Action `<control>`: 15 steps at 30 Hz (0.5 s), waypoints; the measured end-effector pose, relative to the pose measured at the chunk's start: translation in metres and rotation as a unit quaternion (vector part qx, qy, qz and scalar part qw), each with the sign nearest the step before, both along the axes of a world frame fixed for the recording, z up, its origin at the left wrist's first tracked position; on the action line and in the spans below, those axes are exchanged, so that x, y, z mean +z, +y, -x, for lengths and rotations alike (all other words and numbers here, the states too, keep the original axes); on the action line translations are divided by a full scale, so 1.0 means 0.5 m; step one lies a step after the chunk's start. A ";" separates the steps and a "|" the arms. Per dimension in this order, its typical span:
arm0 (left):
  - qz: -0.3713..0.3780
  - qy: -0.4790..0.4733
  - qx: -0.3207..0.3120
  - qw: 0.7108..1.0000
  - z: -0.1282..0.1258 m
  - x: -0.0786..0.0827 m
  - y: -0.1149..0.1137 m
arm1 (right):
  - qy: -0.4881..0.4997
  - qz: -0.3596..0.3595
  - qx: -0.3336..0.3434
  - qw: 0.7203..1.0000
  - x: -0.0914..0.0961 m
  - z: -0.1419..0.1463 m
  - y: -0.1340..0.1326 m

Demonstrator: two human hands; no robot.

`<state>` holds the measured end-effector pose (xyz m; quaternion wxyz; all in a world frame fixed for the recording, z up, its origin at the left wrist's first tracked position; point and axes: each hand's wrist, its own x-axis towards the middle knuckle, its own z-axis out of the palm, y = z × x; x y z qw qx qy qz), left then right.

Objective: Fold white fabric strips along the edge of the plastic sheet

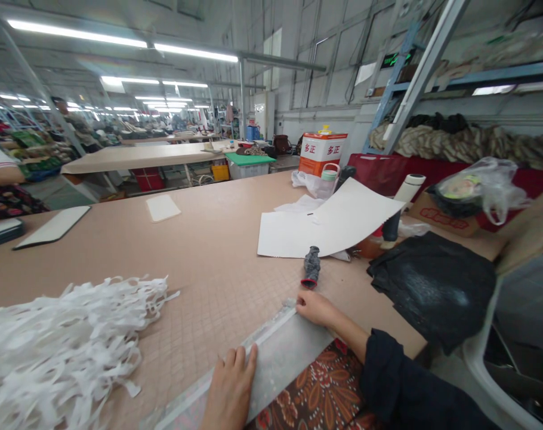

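Observation:
A long white strip (275, 328) runs diagonally along the edge of a translucent sheet (293, 343) at the near edge of the table. My left hand (231, 382) lies flat with fingers stretched out, pressing on the strip and sheet. At the far end of the strip, my right hand (316, 307) has its fingers closed in a pinch on it. Just beyond that hand lies a dark grey knitted sleeve-like piece (312, 267) with a red rim. A patterned brown and red cloth (318, 388) covers my lap below the sheet.
To the left is a heap of white strips (70, 346). Large white boards (320, 224) lie at the back right, near a thermos (408, 194) and an orange-white tin (323, 154). Black sheets (435, 286) overhang the right edge. A person's arm (3, 174) shows at far left.

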<state>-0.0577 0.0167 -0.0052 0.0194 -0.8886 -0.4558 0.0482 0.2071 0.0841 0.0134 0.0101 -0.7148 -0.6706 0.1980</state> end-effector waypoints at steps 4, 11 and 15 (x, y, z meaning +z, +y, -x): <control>-0.003 0.002 0.001 1.000 0.000 0.002 -0.001 | 0.001 -0.005 -0.009 1.000 -0.011 -0.004 0.003; -0.005 -0.002 0.002 1.000 0.000 -0.003 0.000 | -0.026 -0.025 -0.008 0.999 -0.018 0.005 0.002; -0.001 -0.005 0.008 1.000 0.001 -0.007 0.001 | -0.046 -0.042 -0.004 0.998 -0.013 0.003 0.000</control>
